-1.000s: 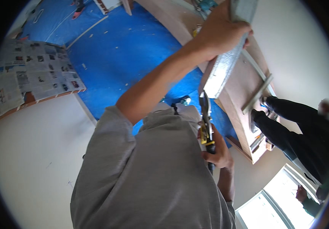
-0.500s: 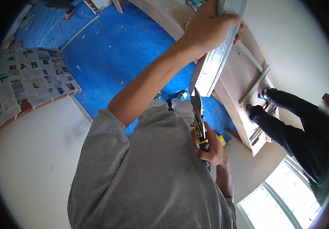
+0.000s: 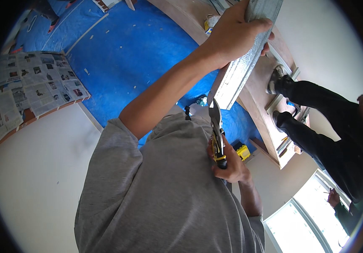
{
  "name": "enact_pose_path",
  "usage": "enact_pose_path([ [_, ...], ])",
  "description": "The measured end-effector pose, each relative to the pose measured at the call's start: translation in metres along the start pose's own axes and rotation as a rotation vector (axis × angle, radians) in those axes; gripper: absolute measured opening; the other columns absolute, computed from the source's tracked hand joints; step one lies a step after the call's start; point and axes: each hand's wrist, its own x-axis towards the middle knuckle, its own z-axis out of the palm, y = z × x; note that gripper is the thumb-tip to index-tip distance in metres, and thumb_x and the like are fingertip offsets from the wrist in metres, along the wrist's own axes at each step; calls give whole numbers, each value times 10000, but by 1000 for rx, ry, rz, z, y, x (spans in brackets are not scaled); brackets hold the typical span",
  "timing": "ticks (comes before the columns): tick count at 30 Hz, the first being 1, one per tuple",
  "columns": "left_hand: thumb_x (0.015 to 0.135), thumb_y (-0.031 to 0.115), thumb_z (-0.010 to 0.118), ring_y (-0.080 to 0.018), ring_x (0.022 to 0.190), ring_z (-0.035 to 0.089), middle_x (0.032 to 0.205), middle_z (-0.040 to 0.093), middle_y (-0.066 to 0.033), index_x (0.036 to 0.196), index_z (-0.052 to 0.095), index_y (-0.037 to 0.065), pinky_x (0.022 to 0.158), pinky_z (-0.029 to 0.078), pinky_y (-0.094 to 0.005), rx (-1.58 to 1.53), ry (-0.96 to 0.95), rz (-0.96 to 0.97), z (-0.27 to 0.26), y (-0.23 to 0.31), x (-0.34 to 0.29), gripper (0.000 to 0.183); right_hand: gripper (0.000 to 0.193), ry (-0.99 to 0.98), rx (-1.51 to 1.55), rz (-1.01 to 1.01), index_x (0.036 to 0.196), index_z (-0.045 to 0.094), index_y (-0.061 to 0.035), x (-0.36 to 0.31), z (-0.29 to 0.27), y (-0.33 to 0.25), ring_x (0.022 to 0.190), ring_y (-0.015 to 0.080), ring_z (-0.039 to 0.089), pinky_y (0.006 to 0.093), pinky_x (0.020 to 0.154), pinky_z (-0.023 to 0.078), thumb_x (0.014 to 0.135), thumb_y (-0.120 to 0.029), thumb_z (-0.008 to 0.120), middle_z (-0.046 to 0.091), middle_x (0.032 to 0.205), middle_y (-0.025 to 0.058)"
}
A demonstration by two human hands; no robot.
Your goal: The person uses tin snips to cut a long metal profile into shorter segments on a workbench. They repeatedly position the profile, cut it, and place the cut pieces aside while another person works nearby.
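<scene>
My left hand (image 3: 238, 36) is wrapped round a galvanized metal channel (image 3: 239, 78), which slants from the top of the view down toward my chest. In my right hand (image 3: 230, 162), in front of my grey shirt, is a pair of tin snips (image 3: 216, 120) with black and yellow grips, pointing upward. The tips of the snips are at the left corner of the channel's near end. Whether the metal lies between the blades I cannot tell.
Blue sheeting (image 3: 135, 55) covers the floor. To the right, a co-worker in dark trousers (image 3: 316, 95) stands at a wooden platform (image 3: 255, 90). A yellow box (image 3: 243, 152) lies beyond my right hand. Newspaper (image 3: 34, 82) covers a surface at left; a window (image 3: 303, 227) is lower right.
The channel and my left hand have shifted slightly right. The snips remain by its end. The co-worker's farther foot has moved up along the platform, and another person's legs at top left have shifted.
</scene>
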Motion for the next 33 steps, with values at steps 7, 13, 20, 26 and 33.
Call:
enact_pose_path([
  [7, 1073, 165, 541, -163, 695, 638, 880, 607, -69, 1206, 510, 28, 607, 547, -308, 0, -32, 40, 0, -9, 5, 193, 814, -19, 102, -4, 1407, 381, 125, 3, -1, 6, 967, 267, 622, 382, 912, 485, 707, -109, 725, 636, 1006, 164],
  [13, 1073, 174, 535, -169, 695, 644, 873, 611, -75, 1226, 499, 30, 604, 544, -317, 11, 26, -12, -9, -11, 9, 213, 577, -51, 198, 38, 1238, 498, -8, 13, -9, -2, 858, 180, 580, 346, 772, 472, 706, -76, 712, 597, 910, 78],
  [20, 1072, 161, 524, -169, 689, 642, 885, 606, -79, 1244, 489, 36, 600, 545, -312, 55, 44, -22, -15, -9, 4, 216, 538, -52, 184, -35, 1190, 498, -8, 17, -10, -15, 783, 137, 516, 311, 696, 434, 669, -25, 633, 516, 851, 21],
  [26, 1068, 143, 525, -162, 695, 637, 912, 585, -80, 1271, 465, 32, 602, 559, -315, 31, -41, 36, -5, -6, 2, 238, 379, -3, 95, -26, 1027, 519, -19, 11, -5, -15, 725, 131, 514, 311, 656, 416, 673, -31, 655, 525, 788, 18],
  [33, 1060, 115, 527, -164, 704, 637, 916, 579, -78, 1271, 460, 24, 598, 559, -315, 68, 16, -5, -3, -5, 2, 240, 324, 37, 150, 0, 979, 515, -23, 12, -4, -17, 698, 116, 503, 304, 626, 402, 681, -1, 643, 528, 757, 12],
])
